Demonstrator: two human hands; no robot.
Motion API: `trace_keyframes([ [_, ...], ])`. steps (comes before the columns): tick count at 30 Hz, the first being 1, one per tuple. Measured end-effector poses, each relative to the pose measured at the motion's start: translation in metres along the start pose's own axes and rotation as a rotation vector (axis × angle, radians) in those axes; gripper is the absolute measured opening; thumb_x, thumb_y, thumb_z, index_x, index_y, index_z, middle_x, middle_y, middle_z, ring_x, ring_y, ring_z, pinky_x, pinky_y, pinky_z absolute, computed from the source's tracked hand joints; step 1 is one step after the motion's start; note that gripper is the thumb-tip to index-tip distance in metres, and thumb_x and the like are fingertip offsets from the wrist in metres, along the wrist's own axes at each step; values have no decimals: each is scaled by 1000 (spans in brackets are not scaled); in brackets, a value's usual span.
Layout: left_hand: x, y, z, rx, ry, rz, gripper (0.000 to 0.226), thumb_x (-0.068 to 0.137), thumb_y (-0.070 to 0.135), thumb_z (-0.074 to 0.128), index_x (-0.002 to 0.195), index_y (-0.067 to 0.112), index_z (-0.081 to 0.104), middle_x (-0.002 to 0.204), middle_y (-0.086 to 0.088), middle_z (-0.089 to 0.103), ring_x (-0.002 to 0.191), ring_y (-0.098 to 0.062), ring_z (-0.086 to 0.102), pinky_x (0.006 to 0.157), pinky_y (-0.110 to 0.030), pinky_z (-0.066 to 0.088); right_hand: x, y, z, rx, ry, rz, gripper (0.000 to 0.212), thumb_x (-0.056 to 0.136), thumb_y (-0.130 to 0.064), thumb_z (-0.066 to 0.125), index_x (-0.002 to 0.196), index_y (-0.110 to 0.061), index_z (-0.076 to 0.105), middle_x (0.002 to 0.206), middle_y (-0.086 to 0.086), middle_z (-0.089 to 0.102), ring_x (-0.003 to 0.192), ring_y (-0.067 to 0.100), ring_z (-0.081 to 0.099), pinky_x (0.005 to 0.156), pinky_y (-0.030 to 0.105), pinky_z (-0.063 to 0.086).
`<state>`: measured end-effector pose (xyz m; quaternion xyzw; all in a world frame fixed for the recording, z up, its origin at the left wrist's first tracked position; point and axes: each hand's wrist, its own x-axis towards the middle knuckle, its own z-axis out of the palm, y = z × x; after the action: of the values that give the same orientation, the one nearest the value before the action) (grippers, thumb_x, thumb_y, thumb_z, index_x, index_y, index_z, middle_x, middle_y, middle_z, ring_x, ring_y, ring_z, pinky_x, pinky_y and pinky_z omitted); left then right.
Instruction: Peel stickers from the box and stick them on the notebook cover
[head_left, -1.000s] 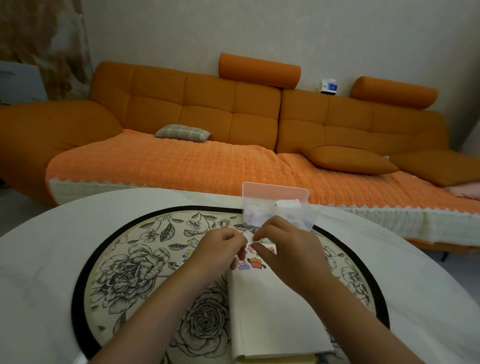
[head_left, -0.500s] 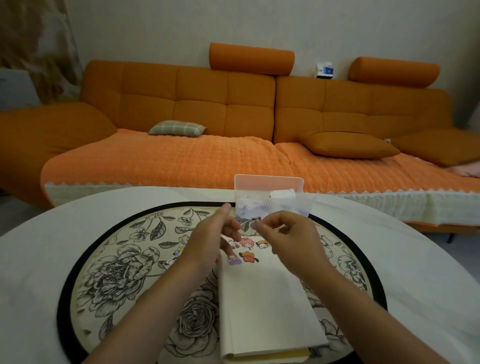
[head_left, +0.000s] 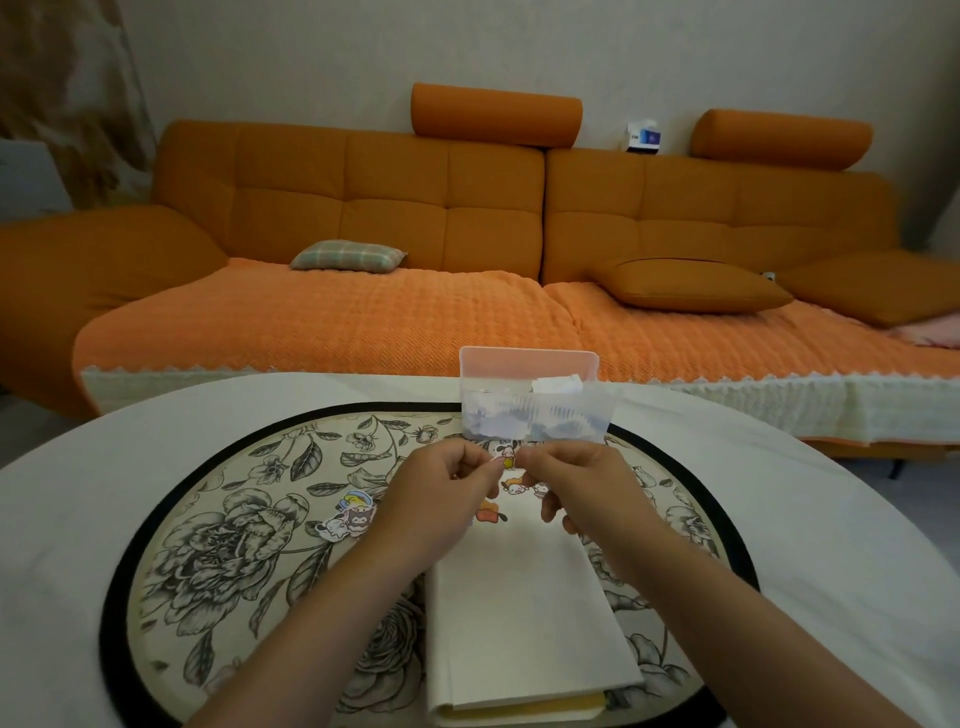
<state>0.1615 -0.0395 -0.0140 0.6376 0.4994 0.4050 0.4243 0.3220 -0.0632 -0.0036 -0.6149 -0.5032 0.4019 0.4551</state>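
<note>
Since half a second ago, our left hand has drawn its raised fingers back in and met the right hand. Both now pinch one small sticker between thumb and fingertips, over the far end of the notebook. Our other right fingers curl loosely beneath. The notebook lies closed on the table's floral inlay, cream cover up, with a few cartoon stickers already stuck near its far edge. Just beyond it stands the translucent box, its pink lid raised and paper pieces inside. Left of our left hand, loose stickers lie on the inlay. Behind the white table runs an orange sofa.
</note>
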Motion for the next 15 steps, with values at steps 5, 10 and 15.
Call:
trace_keyframes([
  [5,1,-2,4,44,19,19,14,95,25,64,85,17,69,80,1,71,55,3,63,51,-13,48,4,5,-2,-156,112,-149,15,86,-38,75,98,-29,76,75,-9,71,57,4,61,55,17,48],
  [10,2,-1,6,48,-13,34,15,95,27,64,84,19,69,81,0,72,63,-9,71,50,-11,45,6,4,-10,-138,10,-164,9,88,-28,75,85,-21,78,55,-12,65,49,5,56,48,13,43],
  [15,3,6,7,-46,-19,-40,20,97,26,61,82,18,73,80,2,74,57,-8,66,50,-15,46,10,6,-15,-117,53,-167,11,88,-24,75,79,-18,78,49,-8,59,43,4,49,43,16,38],
])
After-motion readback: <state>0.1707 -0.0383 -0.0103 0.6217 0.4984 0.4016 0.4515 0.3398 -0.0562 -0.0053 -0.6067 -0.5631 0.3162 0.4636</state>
